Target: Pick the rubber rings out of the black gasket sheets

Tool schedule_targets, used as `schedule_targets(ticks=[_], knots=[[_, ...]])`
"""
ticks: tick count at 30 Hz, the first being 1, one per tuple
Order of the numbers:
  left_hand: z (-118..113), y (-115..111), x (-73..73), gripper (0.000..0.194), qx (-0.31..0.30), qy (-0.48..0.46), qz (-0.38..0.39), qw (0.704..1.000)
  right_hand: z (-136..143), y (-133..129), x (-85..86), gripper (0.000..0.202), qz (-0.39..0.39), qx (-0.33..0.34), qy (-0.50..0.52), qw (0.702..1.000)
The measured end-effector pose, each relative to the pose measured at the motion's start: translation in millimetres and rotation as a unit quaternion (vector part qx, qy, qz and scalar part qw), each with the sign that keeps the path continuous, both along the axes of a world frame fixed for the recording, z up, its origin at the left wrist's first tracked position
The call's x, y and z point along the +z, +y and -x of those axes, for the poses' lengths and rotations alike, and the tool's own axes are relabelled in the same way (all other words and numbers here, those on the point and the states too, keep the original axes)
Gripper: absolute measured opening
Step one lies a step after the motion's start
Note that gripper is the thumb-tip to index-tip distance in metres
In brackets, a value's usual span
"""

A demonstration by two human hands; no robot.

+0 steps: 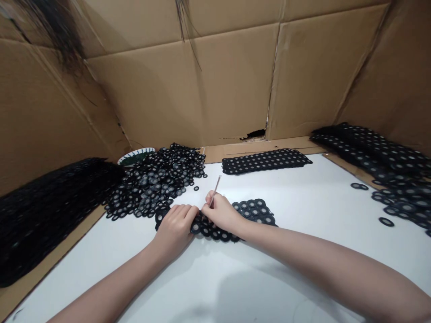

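Note:
A black sheet of joined rings (254, 208) with pale centres lies on the white table, partly covered by both hands. My left hand (177, 220) is closed over the left part of that sheet, thumb toward the middle. My right hand (220, 213) pinches a thin, pale, stick-like tool (216, 186) that points up and slightly right. The tool's lower end is hidden by the fingers, close to the rings beside my left thumb. What kind of tool it is I cannot make out.
A heap of loose black rings (151, 179) lies back left, by a striped bowl (134, 154). Dark stacked sheets (43, 211) line the left edge. Another ring sheet (266, 161) rests at the back; more sheets (377, 146) and loose rings (404, 206) are at right. Cardboard walls (215, 85) enclose the table (188, 287).

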State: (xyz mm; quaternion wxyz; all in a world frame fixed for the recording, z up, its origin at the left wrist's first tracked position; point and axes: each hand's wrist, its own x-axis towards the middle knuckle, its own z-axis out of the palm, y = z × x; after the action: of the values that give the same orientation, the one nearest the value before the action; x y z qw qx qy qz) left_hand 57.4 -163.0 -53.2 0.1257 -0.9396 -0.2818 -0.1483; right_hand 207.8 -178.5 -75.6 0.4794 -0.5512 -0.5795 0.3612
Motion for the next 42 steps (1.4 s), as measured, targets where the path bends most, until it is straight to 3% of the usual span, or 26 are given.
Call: schedule_targets(ticks=[26, 42], knots=[[-3.4, -4.7, 10.4, 0.016, 0.006, 0.023, 0.029, 0.999, 0.7, -1.5, -2.1, 0.008, -0.035, 0.003, -0.027, 0.999], [0.1, -2.9, 7.2, 0.018, 0.000, 0.023, 0.019, 1.000, 1.6, -0.2, -4.7, 0.007, -0.035, 0.006, -0.023, 0.999]])
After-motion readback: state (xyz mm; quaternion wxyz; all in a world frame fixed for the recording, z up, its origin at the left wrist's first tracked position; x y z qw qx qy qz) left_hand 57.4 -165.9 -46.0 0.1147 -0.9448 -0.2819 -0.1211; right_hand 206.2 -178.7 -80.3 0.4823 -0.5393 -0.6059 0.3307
